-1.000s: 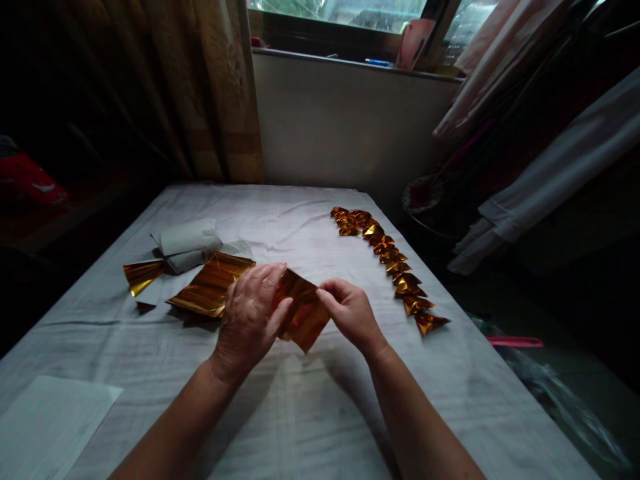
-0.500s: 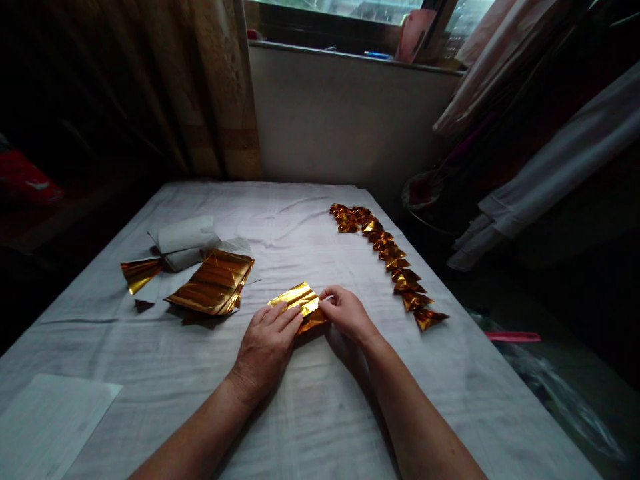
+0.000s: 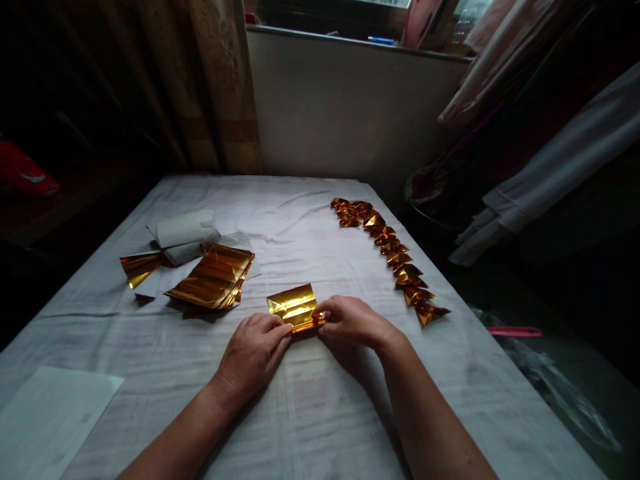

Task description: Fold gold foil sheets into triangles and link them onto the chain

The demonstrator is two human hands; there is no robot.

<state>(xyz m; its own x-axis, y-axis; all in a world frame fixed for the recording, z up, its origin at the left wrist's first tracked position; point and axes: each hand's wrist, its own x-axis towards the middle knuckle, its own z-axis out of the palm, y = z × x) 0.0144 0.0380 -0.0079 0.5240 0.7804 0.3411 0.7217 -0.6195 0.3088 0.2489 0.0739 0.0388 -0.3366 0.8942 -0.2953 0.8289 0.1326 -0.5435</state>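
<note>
Two bare hands work the near edge of a gold foil sheet (image 3: pixel 291 301) at the middle of a cloth-covered table (image 3: pixel 300 413), well in from its left and right edges. The right hand (image 3: pixel 354 323) pinches the sheet's near-right corner; the left hand (image 3: pixel 256 348), fingers drawn together, bears on the near-left corner. The step looks like turning a narrow strip along that edge: best done with the left fingers holding steady, the right keeping the strip even and parallel to the existing creases, and light pressure so the foil does not tear. Fingers cover both near corners, and whether the left thumb grips beneath cannot be told. Overlap obscures the count in the foil stack (image 3: pixel 210 277) toward the left edge and in the folded pieces (image 3: pixel 409 275) lining the right edge; the frame cuts off the table's near edge.
</note>
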